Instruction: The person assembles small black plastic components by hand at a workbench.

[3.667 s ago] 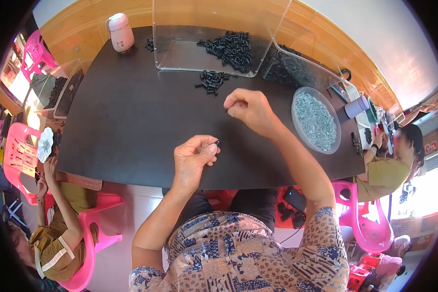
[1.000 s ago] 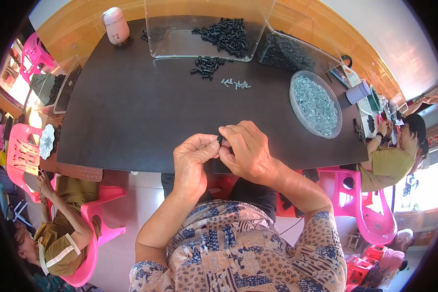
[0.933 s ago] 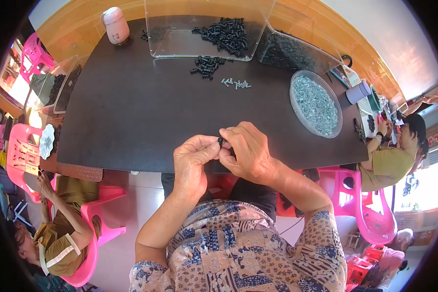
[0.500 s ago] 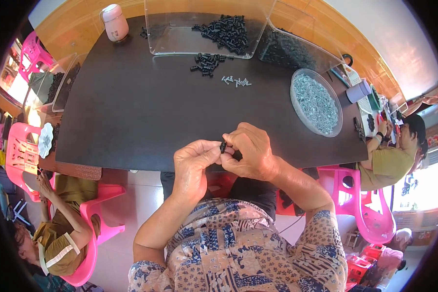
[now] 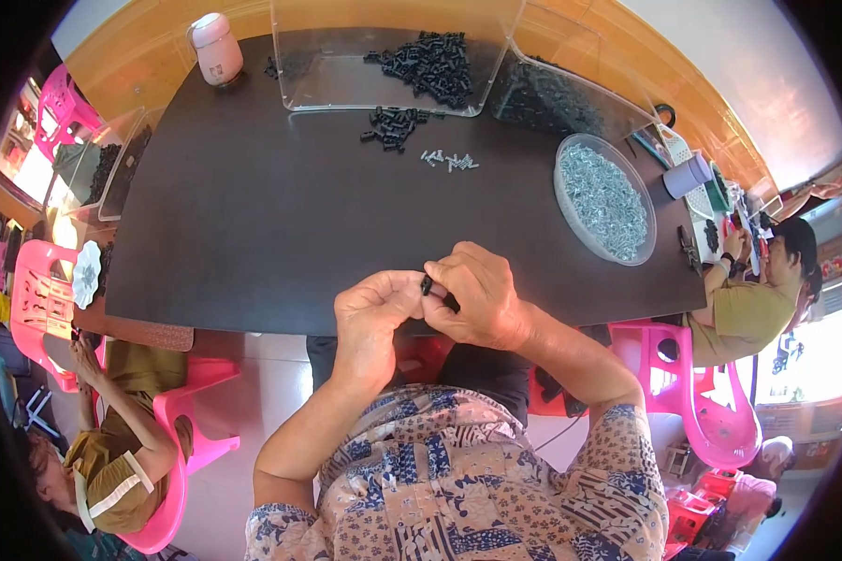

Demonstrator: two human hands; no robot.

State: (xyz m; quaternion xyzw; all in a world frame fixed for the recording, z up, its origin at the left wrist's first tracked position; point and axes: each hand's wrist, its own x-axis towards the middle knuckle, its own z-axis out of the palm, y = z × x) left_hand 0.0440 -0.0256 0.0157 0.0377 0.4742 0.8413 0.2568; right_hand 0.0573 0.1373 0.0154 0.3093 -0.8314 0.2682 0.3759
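A dark, matte surface [image 5: 253, 215] fills the middle of the view, with wooden flooring beyond its far edge and pink plastic chairs [image 5: 187, 411] around it. At the near edge, the person's two hands meet just above the surface rim. The left hand [image 5: 374, 309] and the right hand [image 5: 472, 299] are drawn together, their fingers pinching a small black part [image 5: 428, 283] between them; the fingertips of both hands touch it, and most of the part is hidden by them.

Farther out, to the right, a round clear dish [image 5: 604, 198] holds a heap of small silvery screws. Near the middle, a few loose screws [image 5: 449, 161] lie on the surface, just beside a small cluster of black parts [image 5: 395, 126]. At the far edge stands a clear open-fronted bin [image 5: 384, 56] with a larger pile of black parts inside, and to its left a white and pink bottle [image 5: 216, 47]. Other people sit at the left and right ends of the surface.
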